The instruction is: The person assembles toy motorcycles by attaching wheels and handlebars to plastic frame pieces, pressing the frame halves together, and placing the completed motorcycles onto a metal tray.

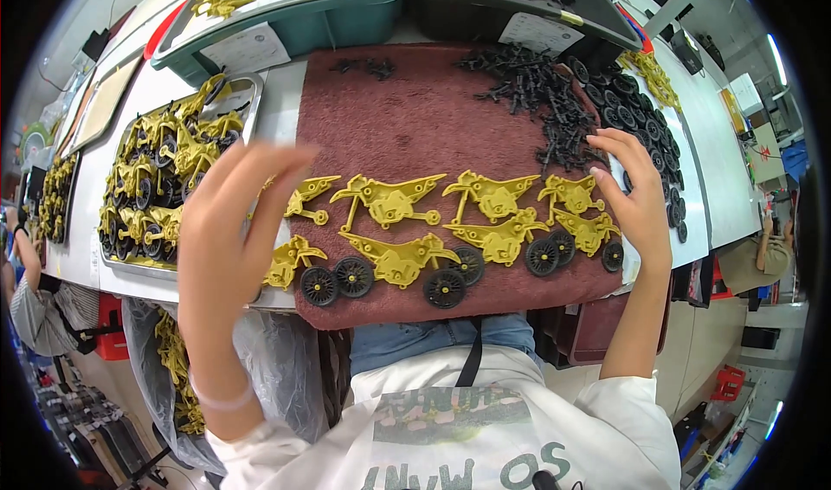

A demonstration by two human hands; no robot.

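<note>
My left hand [229, 209] hovers over the left edge of the maroon cloth, blurred by motion; whether it holds anything cannot be told. It covers part of the leftmost yellow pieces. My right hand [639, 187] is at the cloth's right side, thumb and forefinger apart, beside a heap of small black plastic parts [554, 100]. Between my hands, yellow toy motorcycle body halves [394, 200] lie in two rows. Along the lower row rest several black spoked wheels [444, 288] with yellow centres, some partly under or touching the yellow halves.
A metal tray [258, 100] of assembled yellow toy motorcycles [160, 161] stands left. Behind the cloth are a teal bin [346, 18] and a dark bin [450, 14]. More black wheels [640, 113] lie right. A plastic bag [277, 360] hangs below the table's left front.
</note>
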